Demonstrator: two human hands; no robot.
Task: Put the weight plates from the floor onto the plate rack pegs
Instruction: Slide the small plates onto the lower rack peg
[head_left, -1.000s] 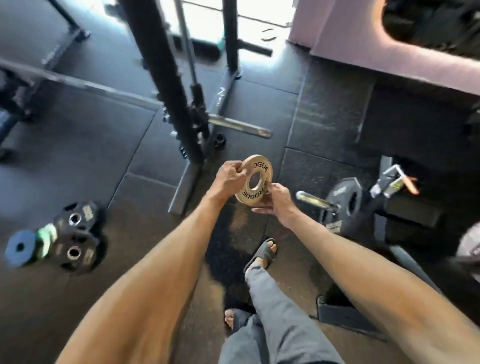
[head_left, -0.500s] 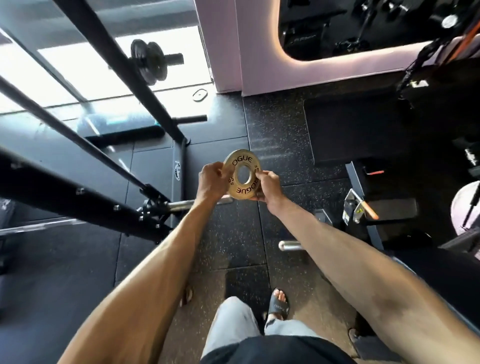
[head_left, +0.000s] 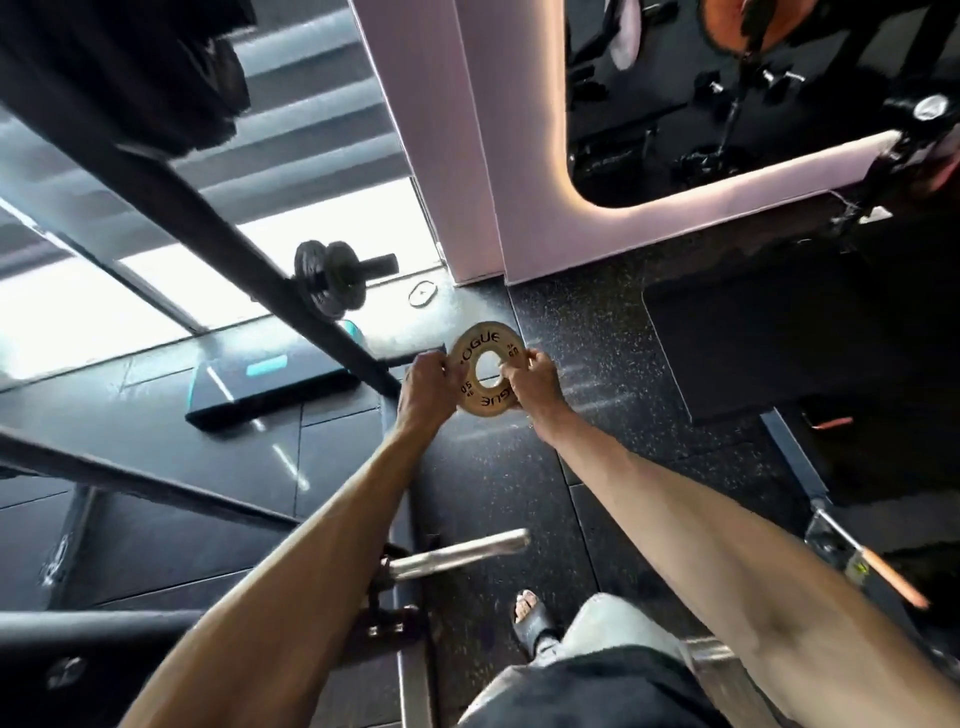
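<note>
A small tan weight plate (head_left: 480, 347) with black lettering is held upright in front of me, its centre hole facing me. My left hand (head_left: 423, 387) grips its left rim and my right hand (head_left: 532, 382) pinches its right rim. Up to the left, a black rack peg (head_left: 376, 262) sticks out from the slanted black upright (head_left: 218, 228) and carries two black plates (head_left: 332, 278). Below my arms a bare steel peg (head_left: 460, 553) juts to the right from the rack base.
A dark mat with teal marks (head_left: 260, 387) lies on the floor at left. A pink wall with a mirror (head_left: 467, 145) stands ahead. A dark bench frame with an orange-tipped handle (head_left: 883, 571) is at right. My sandalled foot (head_left: 530, 616) is on speckled rubber flooring.
My view has tilted upward and I have moved closer to the rack. The loaded peg now appears nearer. Both hands keep the same hold on the tan plate.
</note>
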